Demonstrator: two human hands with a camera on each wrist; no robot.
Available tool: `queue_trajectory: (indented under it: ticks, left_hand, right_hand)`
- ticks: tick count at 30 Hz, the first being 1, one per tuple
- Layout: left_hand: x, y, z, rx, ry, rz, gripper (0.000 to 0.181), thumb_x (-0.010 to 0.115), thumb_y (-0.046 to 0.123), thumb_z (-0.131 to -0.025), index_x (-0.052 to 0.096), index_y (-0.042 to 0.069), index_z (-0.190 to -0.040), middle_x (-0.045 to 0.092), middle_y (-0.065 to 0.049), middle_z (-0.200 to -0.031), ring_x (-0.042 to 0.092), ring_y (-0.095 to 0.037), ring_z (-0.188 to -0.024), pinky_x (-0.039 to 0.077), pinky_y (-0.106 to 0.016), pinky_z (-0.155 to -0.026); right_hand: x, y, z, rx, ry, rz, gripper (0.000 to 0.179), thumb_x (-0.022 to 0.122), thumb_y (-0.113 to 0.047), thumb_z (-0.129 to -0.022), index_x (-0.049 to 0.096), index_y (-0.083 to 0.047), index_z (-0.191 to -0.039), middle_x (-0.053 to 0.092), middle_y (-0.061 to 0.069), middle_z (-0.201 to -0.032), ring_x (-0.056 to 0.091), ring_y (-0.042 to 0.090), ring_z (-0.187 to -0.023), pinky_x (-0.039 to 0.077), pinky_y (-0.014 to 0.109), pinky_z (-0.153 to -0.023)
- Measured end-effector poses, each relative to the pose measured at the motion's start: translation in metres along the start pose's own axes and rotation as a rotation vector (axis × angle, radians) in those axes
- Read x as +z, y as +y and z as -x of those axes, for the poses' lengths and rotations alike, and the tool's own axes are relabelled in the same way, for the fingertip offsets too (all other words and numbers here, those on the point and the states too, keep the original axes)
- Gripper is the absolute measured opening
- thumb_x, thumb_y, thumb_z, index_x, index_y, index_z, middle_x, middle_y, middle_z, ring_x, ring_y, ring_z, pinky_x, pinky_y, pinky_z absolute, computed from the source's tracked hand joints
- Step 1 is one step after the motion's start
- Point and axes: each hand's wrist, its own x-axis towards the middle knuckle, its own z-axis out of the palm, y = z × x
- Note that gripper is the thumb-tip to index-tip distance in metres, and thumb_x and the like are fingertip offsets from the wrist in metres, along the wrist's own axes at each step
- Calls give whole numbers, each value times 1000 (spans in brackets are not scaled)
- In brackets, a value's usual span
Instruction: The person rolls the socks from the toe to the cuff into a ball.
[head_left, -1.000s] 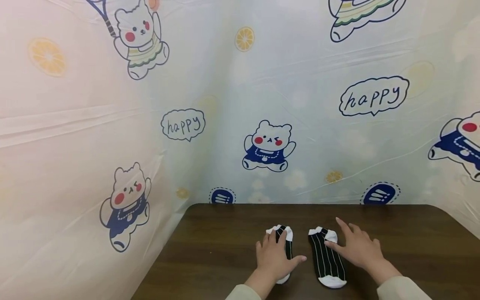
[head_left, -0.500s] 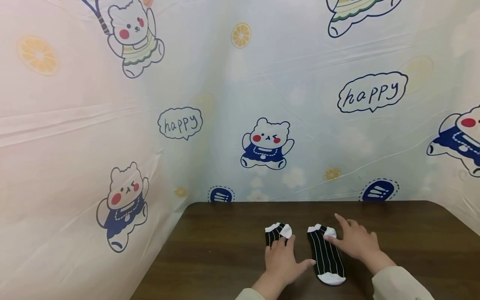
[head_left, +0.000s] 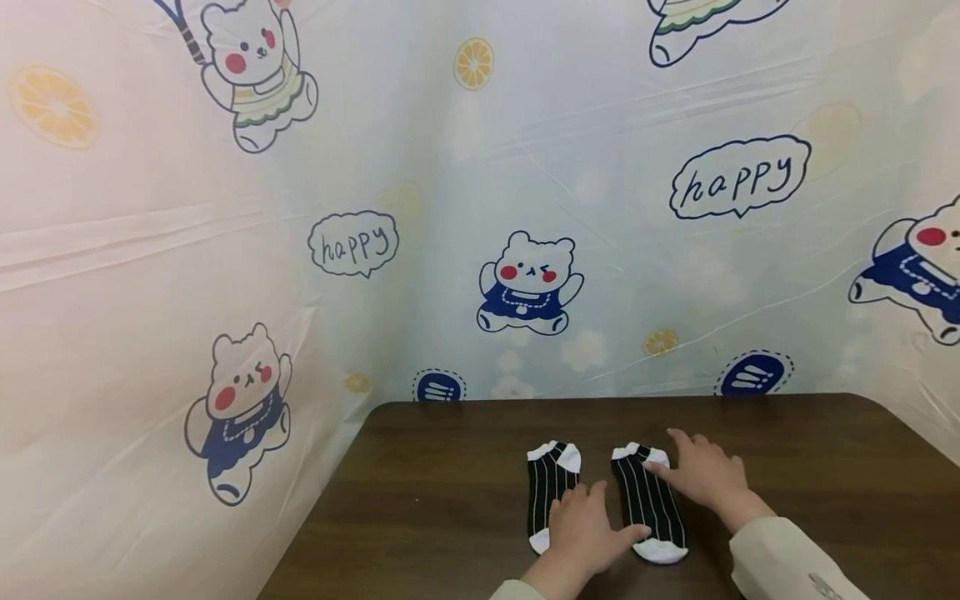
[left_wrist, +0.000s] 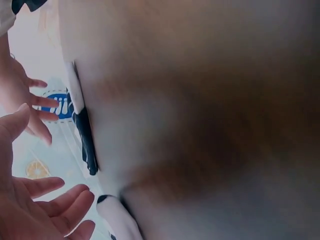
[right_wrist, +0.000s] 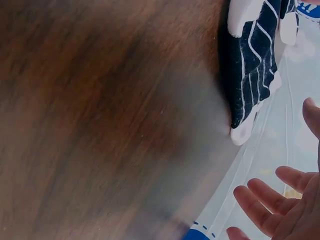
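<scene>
Two black ankle socks with thin white stripes and white cuffs, heels and toes lie side by side, flat, on the brown table. In the head view my left hand, fingers spread, covers part of the left sock, its thumb over the right sock's toe end. The left wrist view shows that hand above the table, holding nothing. My right hand hovers beside the heel of the right sock, thumb over it. In the right wrist view this hand is apart from the sock, fingers loosely spread.
The dark wooden table has rounded far corners. Behind it and along the left hangs a pale curtain printed with cartoon bears, orange slices and the word "happy".
My left hand has moved right and toward me, off the left sock's upper part, uncovering much of it. The right hand stays near the right sock's heel. The view has shifted slightly.
</scene>
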Motion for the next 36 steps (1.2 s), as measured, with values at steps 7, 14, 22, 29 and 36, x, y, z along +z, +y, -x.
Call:
queue_trajectory:
  ticks: [7,14,22,29,36]
  left_hand:
    - [3,8,2,1,10,20,73,63,70,-74,63,12,-119,63,-5,-109,57,-24,-105,43,-43,-87]
    - [1,11,-2,-29,-41,48,68,65,67,-74,66,11,-112,63,-5,-104,57,-25,-101,44,-43,-84]
    - [1,16,-2,-33,-51,-14,65,67,68,-71,69,12,-104,64,-5,-95,58,-23,-91,45,-40,-77]
    - [1,19,0,-29,-63,-97,62,68,68,-70,70,11,-96,62,-4,-87,58,-19,-86,45,-36,-74]
    - [4,23,-2,-36,-69,-160,63,68,69,-69,71,10,-91,62,-3,-86,58,-17,-86,45,-34,-75]
  right_hand:
    - [2,-1,-5,-2,-11,12,87,58,-66,-81,50,6,-130,48,38,-122,48,55,-107,35,71,-81]
    - [3,-1,-11,-11,-24,13,80,59,-60,-84,52,8,-125,48,38,-121,48,55,-106,35,71,-81]
    - [7,-1,-16,1,-40,9,69,62,-51,-86,56,9,-121,52,36,-117,51,52,-105,37,69,-81]
    - [13,2,-22,15,-69,4,62,62,-47,-87,59,7,-115,58,30,-109,55,47,-98,40,67,-78]
    - [16,2,-27,38,-104,5,51,62,-44,-89,64,4,-107,61,24,-99,58,40,-88,42,65,-75]
